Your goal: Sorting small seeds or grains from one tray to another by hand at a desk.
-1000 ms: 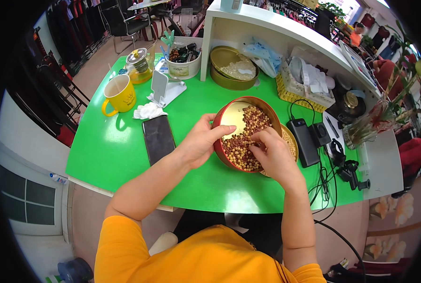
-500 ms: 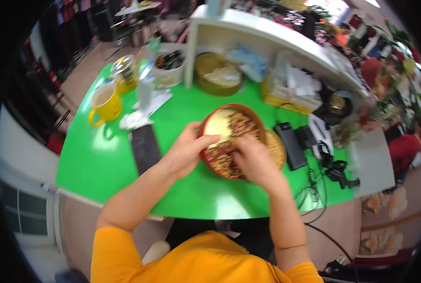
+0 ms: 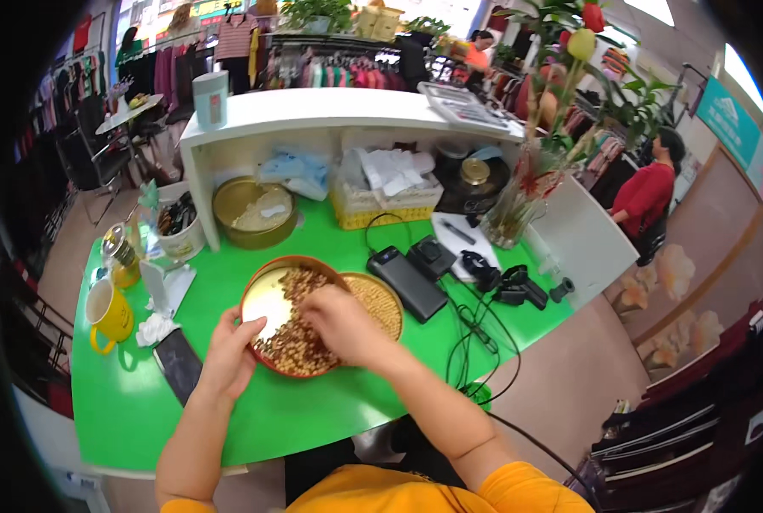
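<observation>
A round red-rimmed tin is tipped slightly toward me on the green table. Dark reddish and pale beans cover its right and lower part, and its pale bottom lies bare at the upper left. My left hand grips the tin's left side, thumb over the rim and fingers outside. Over the beans, my right hand is closed with fingers curled down; its fingertips are partly hidden, and what they pinch does not show. A shallow round container of pale beans sits just right of the tin, partly covered by my right forearm.
Behind stand a gold round tin, a yellow basket of papers and a glass vase. A black power bank and cables lie right. Left are a yellow mug and a dark phone. People are in the background.
My view has tilted up and turned right, so the table sits further left in the picture. My left hand still holds the tin; my right hand stays over the beans.
</observation>
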Demonstrator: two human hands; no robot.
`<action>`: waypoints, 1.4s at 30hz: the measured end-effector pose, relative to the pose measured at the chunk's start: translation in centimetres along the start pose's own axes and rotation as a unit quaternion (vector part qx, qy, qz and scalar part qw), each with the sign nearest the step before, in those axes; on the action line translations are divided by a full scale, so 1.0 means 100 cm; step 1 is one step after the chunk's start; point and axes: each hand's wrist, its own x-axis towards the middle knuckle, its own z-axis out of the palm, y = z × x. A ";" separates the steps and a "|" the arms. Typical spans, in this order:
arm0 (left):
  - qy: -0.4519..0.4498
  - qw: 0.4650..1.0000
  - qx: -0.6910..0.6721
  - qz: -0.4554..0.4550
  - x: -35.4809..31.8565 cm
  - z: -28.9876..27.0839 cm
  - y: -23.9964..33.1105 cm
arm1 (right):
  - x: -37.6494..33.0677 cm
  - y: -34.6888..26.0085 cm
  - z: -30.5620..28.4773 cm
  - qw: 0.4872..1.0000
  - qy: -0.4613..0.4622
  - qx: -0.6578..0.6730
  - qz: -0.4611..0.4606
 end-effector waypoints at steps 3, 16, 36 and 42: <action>-0.029 0.999 -0.018 -0.004 0.003 0.002 -0.001 | 0.003 0.006 -0.022 0.916 0.016 0.336 0.218; -0.003 0.999 -0.045 0.005 0.014 -0.011 0.011 | -0.015 0.049 -0.040 0.844 0.114 0.466 0.241; 0.000 1.000 -0.017 -0.013 0.004 0.003 0.015 | 0.006 -0.003 -0.010 0.976 -0.073 -0.204 0.017; -0.001 1.000 -0.011 -0.014 0.003 0.004 0.014 | 0.003 0.011 -0.008 0.990 -0.009 -0.138 -0.008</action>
